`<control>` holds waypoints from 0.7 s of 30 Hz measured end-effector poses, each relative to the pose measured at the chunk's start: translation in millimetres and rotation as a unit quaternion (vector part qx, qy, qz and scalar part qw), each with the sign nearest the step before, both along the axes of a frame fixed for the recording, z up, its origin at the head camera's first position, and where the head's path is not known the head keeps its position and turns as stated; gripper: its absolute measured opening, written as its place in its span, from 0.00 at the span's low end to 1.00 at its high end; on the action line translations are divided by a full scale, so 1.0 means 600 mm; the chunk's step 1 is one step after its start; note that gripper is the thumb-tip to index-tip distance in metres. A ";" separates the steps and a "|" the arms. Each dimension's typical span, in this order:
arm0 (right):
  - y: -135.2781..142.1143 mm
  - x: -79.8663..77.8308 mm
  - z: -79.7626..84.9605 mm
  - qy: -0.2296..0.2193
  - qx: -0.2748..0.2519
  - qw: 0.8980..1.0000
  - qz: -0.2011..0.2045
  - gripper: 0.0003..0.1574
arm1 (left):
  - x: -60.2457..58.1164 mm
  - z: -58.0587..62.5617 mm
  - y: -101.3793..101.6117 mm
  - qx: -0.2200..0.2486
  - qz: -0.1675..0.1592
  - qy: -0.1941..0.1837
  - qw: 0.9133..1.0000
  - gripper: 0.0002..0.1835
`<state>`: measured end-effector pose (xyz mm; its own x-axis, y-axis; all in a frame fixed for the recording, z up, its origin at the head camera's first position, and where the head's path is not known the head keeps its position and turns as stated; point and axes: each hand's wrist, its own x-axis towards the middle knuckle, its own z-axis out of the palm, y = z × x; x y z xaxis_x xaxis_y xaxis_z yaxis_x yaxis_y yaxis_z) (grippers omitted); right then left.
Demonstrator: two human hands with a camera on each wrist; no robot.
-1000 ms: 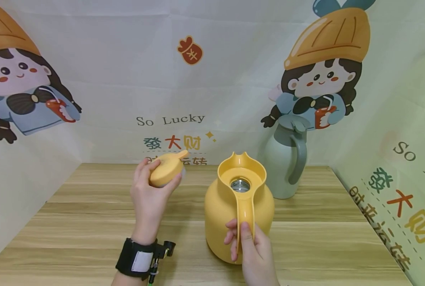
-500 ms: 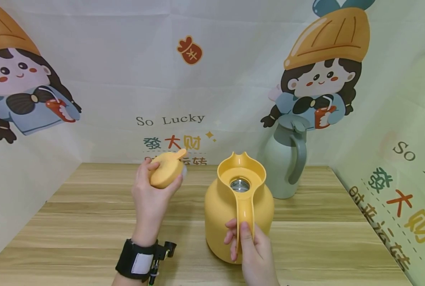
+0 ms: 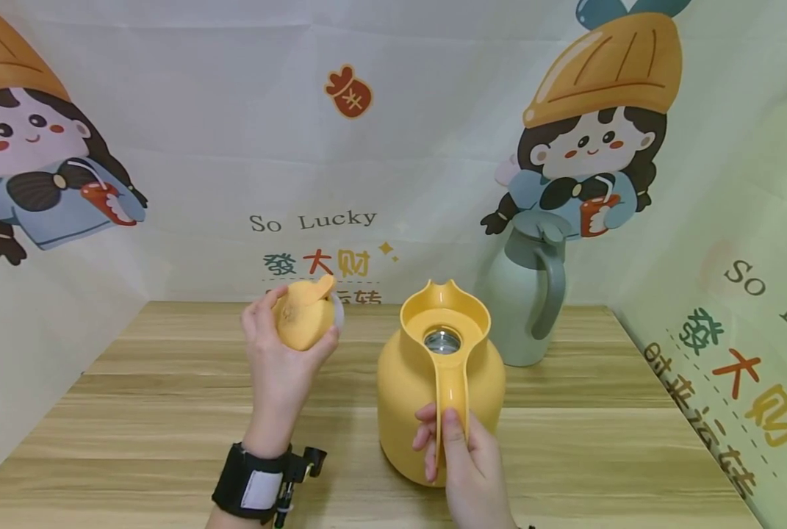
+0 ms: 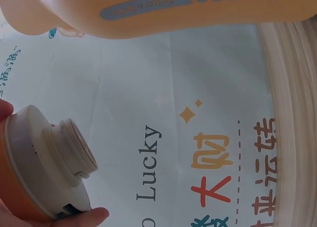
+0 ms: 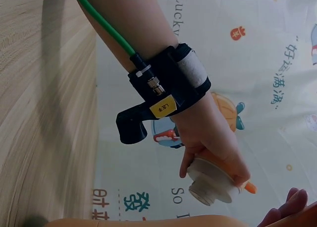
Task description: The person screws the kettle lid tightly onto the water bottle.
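A round yellow lid [image 3: 303, 316] is gripped in my left hand [image 3: 277, 360], held above the table and tilted on its side. Its pale underside with a threaded plug [image 4: 69, 147] shows in the left wrist view. To the right stands a yellow thermos jug [image 3: 400, 397], upright on the table, its mouth uncovered and its metallic inside visible. My right hand [image 3: 475, 463] holds the jug's handle, thumb on top and fingers curled round it. Lid and jug are apart. In the right wrist view, the left hand [image 5: 213, 138] pinches the lid by its rim.
A pale green thermos jug [image 3: 525, 301] with a grey-green handle stands behind the yellow jug, to its right. A printed cloth [image 3: 234, 110] hangs behind and beside the wooden table [image 3: 148, 419]. A black camera strap [image 3: 254, 477] circles the left wrist.
The lid has turned in my left hand, tipping further onto its side so its tab leans left. My right hand and the jug stay in place; the head view shifted slightly.
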<state>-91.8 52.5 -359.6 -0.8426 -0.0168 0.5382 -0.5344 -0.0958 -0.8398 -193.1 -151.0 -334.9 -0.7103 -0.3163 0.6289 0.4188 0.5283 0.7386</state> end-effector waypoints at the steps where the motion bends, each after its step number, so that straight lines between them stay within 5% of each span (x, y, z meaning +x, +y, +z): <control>1: 0.000 0.000 0.000 -0.001 0.000 1.000 0.000 0.19 | 0.001 0.001 0.000 0.002 -0.001 -0.005 1.000 0.42; 7: 0.000 -0.001 -0.002 0.002 0.000 1.000 0.005 0.19 | 0.004 0.001 -0.001 0.021 -0.017 -0.023 0.999 0.37; 21: 0.001 -0.001 -0.002 -0.007 0.000 1.000 0.002 0.19 | 0.008 0.002 0.000 0.026 -0.037 0.013 0.999 0.34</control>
